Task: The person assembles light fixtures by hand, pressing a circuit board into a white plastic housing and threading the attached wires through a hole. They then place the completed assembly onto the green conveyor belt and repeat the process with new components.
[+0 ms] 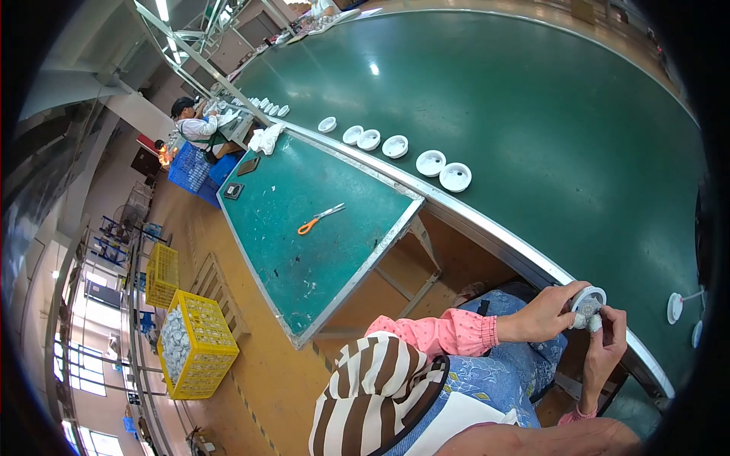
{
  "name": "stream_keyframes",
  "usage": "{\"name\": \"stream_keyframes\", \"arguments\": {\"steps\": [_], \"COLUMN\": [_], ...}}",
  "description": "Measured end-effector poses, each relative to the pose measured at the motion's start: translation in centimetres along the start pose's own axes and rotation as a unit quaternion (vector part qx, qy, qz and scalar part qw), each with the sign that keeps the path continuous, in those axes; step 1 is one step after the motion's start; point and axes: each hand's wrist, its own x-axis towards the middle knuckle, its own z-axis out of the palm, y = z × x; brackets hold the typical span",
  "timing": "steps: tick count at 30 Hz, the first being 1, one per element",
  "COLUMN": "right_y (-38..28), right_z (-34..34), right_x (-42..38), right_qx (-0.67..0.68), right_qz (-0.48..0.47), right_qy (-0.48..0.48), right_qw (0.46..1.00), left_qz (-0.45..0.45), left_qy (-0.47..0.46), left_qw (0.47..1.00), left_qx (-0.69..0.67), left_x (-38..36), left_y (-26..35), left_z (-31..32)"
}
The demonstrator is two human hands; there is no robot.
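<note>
In the head view, my left hand (541, 313), with a pink polka-dot sleeve at its wrist, grips a white round cup-shaped part (599, 292) by its side. My right hand (605, 346) is closed on the same part from below, fingertips meeting the left ones at its rim. The inside of the part looks greyish, but its detail is too small to make out. Some fingertips seem to have pale coverings. Both hands are above the near edge of the green conveyor belt (532, 220).
Several white round parts (455, 177) line the belt's near side; others (674, 308) lie at far right. A green side table (334, 266) carries orange-handled scissors (310, 226) and a white cloth (266, 139). Yellow crates (214, 346) stand on the floor. A co-worker (199, 128) sits farther along.
</note>
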Motion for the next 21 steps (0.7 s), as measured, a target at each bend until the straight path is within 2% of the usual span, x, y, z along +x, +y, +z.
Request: {"name": "stream_keyframes", "arguments": {"steps": [7,10,13,14,15,16,17,18,19,20,21], "right_y": [0.5,0.6,1.1,1.2,0.6,-0.4,-0.5,-0.4,-1.5,-2.0,-2.0], "right_z": [0.0,0.0,-0.1,0.0,0.3,0.9,0.9,1.0,1.0,0.8,0.9], "right_x": [0.3,0.4,0.7,0.6,0.8,1.0,1.1,1.2,1.3,1.4,1.4], "right_qx": [0.012,0.026,0.011,0.002,-0.008,-0.016,-0.043,-0.061,-0.081,-0.081,-0.065], "right_qz": [0.021,0.026,0.010,0.010,0.002,-0.003,-0.010,-0.021,-0.012,-0.008,-0.001], "right_qy": [0.004,0.017,0.028,0.042,0.042,0.061,0.069,0.075,0.081,0.080,0.088], "right_qw": [1.000,0.999,1.000,0.999,0.999,0.998,0.997,0.995,0.993,0.993,0.994], "left_qz": [0.014,0.004,-0.048,0.047,0.033,-0.049,-0.054,-0.055,-0.006,-0.062,-0.070], "left_qy": [0.005,-0.010,-0.031,0.000,0.003,-0.021,-0.024,-0.014,0.002,-0.007,-0.008], "left_qw": [1.000,1.000,0.997,0.999,0.999,0.998,0.998,0.998,1.000,0.996,0.994], "left_qx": [0.013,-0.026,-0.056,0.003,0.012,-0.012,0.029,0.012,0.007,-0.066,-0.079], "left_x": [0.4,0.6,0.7,0.8,0.6,0.7,0.7,0.4,0.2,0.5,0.6], "left_y": [-0.5,0.1,0.4,-1.2,-1.5,0.1,0.2,-0.6,-2.9,-1.5,-1.0], "left_z": [0.1,0.2,0.3,0.7,0.8,0.3,0.1,0.4,0.8,1.0,1.2]}}
